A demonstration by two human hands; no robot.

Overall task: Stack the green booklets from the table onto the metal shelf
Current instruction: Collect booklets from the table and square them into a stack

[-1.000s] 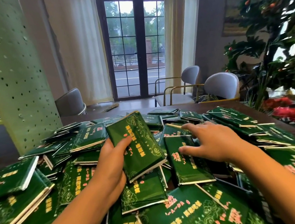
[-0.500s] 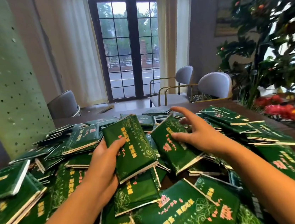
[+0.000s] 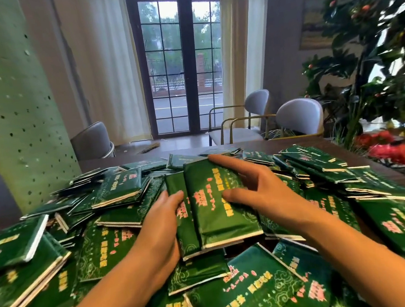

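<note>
At the far left stands a pale green perforated metal panel [image 3: 12, 105]. Beside it, a loose heap of glossy dark green booklets [image 3: 114, 194] covers the dark wooden table [image 3: 343, 147]. Their covers are shiny, with yellow and pink lettering, pale cloud patterns and white page edges; the print is too blurred to read.

The left hand [image 3: 159, 227] holds the lower booklet [image 3: 183, 222] above the middle of the heap. Its thumb lies across the cover near the left edge, and its other fingers are hidden underneath. The upper booklet [image 3: 213, 210] lies on top of it, shifted to the right, so a strip of the lower cover shows.

The right hand [image 3: 262, 192] holds the upper booklet with its fingers spread. The thumb presses the cover near the right side, the index finger stretches along the far edge, and the remaining fingers curl down past the right edge.

Beyond the table are grey upholstered chairs with brass frames [image 3: 299, 116], and at the right a leafy dark green plant [image 3: 368, 61] above red flowers [image 3: 400, 149].
</note>
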